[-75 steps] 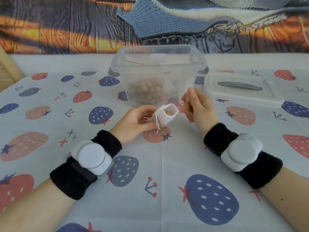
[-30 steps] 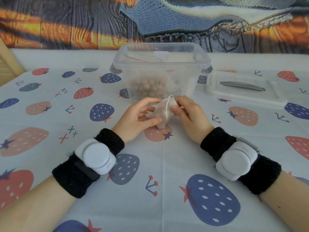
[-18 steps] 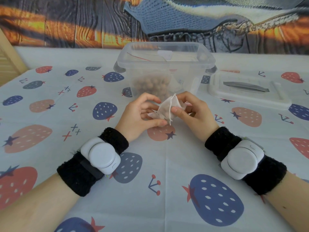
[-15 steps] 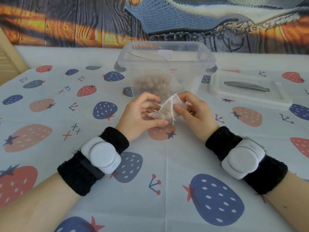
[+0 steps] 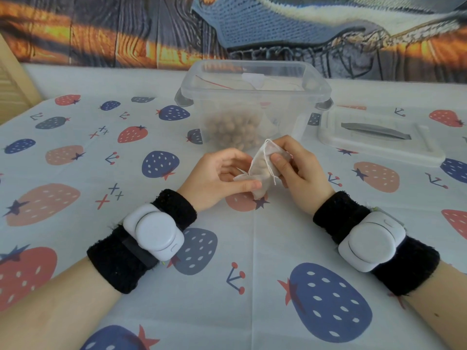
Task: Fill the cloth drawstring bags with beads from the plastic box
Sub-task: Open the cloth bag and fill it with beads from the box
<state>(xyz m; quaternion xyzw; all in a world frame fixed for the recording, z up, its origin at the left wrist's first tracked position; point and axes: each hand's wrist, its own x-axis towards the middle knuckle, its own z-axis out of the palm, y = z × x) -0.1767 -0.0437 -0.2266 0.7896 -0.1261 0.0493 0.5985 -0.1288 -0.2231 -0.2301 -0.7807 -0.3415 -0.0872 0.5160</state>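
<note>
Both forearms reach forward over the table, each wrist wrapped in a black band with a white device on top. The left hand [image 5: 218, 176] is turned palm-in with its fingers curled, the thumb and fingertips pinching the lower left corner of a small cloth drawstring bag [image 5: 261, 170]. The right hand [image 5: 298, 170] faces it from the other side — thumb pressed on the front of the bag near its upper end, the other fingers curled behind. The bag is held between the two hands, just above the strawberry-print tablecloth [image 5: 75, 173], tilted with its narrow end up. A thin white drawstring [image 5: 268, 164] loops over its front and hangs free.

The right hand's fingers behind the bag are hidden, and whether the bag's mouth is pulled tight cannot be told. Just beyond the hands stands the clear plastic box [image 5: 252, 97], open; its cloudy wall blurs a heap of tan beads [image 5: 233, 128] and some pale cloth beside them.

The box's lid [image 5: 379, 137] lies flat beyond and to the right of the right hand, well apart from it. Bare cloth spreads to the left of the left hand and nearer than both wrists — the forearms run off the lower edge.
</note>
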